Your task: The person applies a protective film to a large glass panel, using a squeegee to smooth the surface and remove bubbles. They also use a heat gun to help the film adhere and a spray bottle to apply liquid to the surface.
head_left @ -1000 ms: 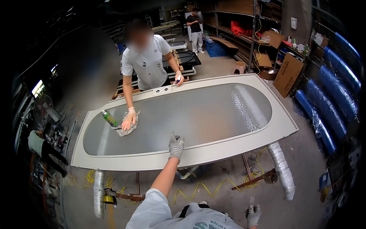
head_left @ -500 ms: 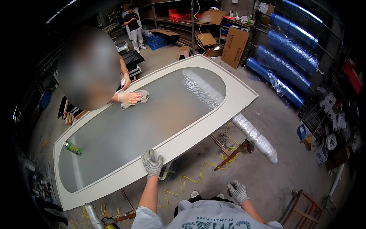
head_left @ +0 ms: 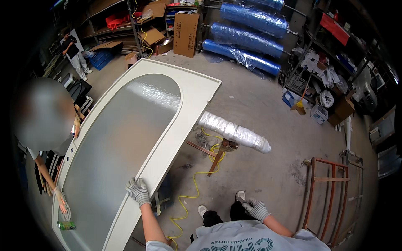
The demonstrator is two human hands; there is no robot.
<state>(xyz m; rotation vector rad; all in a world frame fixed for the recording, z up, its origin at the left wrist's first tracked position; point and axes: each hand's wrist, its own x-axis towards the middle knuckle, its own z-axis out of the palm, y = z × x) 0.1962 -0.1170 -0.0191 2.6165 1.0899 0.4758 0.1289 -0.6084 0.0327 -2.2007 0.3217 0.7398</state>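
A large cream-framed door panel (head_left: 197, 80) with a long, round-ended frosted glass pane (head_left: 121, 121) lies flat on supports. My gloved left hand (head_left: 138, 191) rests on its near frame edge, fingers spread and laid flat. My gloved right hand (head_left: 256, 210) hangs low by my side, away from the panel, with its fingers curled. Something thin and dark seems to stick out of it, too small to make out. Across the panel, a co-worker's hand (head_left: 61, 201) presses a grey cloth (head_left: 66, 212) on the glass beside a green spray can (head_left: 66, 226).
A plastic-wrapped support beam (head_left: 234, 130) juts out past the panel's near side. A yellow hose (head_left: 197, 184) winds over the floor by my feet. Rolls of blue film (head_left: 247, 39) hang at the back. A rusty metal frame trolley (head_left: 331, 188) stands right. Another person (head_left: 75, 54) stands far left.
The view has swung to the right. The co-worker's hand has moved with the cloth along the glass to the green can. My left hand stays on the frame; my right remains curled and low.
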